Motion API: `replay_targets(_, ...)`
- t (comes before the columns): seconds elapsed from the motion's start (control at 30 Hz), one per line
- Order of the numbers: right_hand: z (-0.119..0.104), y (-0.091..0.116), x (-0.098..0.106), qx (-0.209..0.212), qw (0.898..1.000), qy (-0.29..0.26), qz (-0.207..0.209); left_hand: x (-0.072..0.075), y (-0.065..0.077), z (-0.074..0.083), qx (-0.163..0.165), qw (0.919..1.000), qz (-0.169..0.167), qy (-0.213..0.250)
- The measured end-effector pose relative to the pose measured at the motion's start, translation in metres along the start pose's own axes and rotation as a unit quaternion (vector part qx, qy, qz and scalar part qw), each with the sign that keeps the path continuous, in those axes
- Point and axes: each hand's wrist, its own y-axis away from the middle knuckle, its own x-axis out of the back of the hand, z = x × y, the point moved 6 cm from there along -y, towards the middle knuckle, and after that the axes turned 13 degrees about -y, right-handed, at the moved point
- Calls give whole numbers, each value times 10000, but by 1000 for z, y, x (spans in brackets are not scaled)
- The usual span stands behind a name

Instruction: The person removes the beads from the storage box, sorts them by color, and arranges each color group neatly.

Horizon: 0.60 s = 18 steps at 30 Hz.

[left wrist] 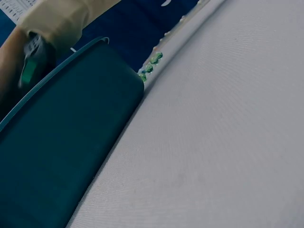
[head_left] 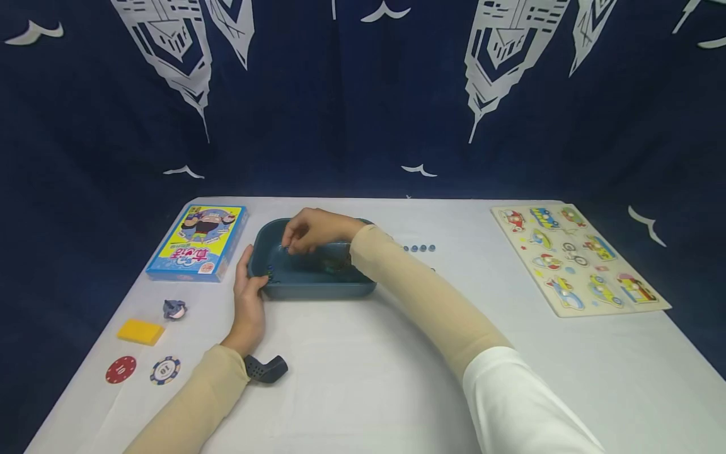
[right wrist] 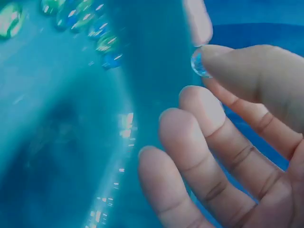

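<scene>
My left hand (head_left: 249,309) grips the near-left corner of a dark teal tray (head_left: 320,291), thumb at the rim and fingers along the outer side. Over the tray's interior, my right hand (head_left: 317,230) pinches a small clear-blue glass marble (right wrist: 197,64) between thumb and index finger; the other fingers are loosely bent. Several green and blue glass marbles (right wrist: 107,43) lie inside the tray, along its wall. Only the tray's outer side (left wrist: 71,123) and the table show in the left wrist view, where the left hand is out of sight.
Several blue marbles (head_left: 420,248) stand in a row right of the tray; green marbles (left wrist: 149,68) show beyond it. A boxed game (head_left: 198,243), shark figure (head_left: 174,309), yellow block (head_left: 140,331), red chip (head_left: 121,369) and white-and-blue chip (head_left: 165,370) lie left. A picture puzzle board (head_left: 578,258) lies right.
</scene>
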Motion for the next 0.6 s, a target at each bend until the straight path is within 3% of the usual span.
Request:
replay_targets(0.23,-9,46,19,847,9908,-998,342,-1,1,-1,7,10000,19,-6)
replay_targets(0.47,6,104,49,983,9699,-1709,1426,-4,6,3,25,10000,21,25)
replay_targets(0.6,24,136,65,1114,9544,-1759,2137,-4,6,4,37,10000,55,-43)
